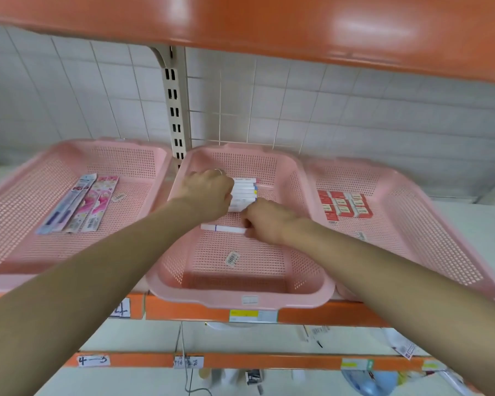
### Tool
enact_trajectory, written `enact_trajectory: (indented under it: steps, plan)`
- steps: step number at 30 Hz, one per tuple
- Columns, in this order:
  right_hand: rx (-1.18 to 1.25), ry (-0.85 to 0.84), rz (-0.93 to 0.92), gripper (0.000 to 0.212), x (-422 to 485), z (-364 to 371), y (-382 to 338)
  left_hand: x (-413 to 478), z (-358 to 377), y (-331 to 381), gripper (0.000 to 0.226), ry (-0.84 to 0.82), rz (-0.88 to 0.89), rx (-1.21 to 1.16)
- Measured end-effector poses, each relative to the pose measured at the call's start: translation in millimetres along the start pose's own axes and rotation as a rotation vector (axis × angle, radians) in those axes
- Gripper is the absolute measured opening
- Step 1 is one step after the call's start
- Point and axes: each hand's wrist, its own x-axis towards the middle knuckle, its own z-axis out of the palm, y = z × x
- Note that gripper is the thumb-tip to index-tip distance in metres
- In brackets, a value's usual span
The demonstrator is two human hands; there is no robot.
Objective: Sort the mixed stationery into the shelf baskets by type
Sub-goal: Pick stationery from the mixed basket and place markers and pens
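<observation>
Three pink mesh baskets stand side by side on the shelf. In the middle basket [303,295] lies a stack of white pens [245,192], and my left hand [209,195] rests on its left end with curled fingers. My right hand [266,221] pinches the right end of a single white pen [223,228] lying just in front of the stack. The left basket [20,261] holds several long packaged pens [80,207]. Small red and white boxes [345,205] sit in rows in the right basket [440,238].
An orange shelf [269,21] hangs low overhead. A slotted upright [175,110] runs down the tiled wall behind the baskets. Loose barcode stickers [231,258] lie on the basket floors. Lower shelves with orange edges and labels [93,360] hold scattered items.
</observation>
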Motion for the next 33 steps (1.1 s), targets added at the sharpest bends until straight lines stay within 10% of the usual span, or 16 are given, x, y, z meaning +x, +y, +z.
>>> enact_trajectory:
  steps: [19,33]
  plan:
    - [0.052,0.345,0.093,0.017,1,-25,30,-37,4,-3,0.045,0.019,-0.050,-0.094]
    - [0.065,0.479,0.293,0.052,-199,-29,171,-18,-49,171,0.055,0.085,-0.062,-0.226]
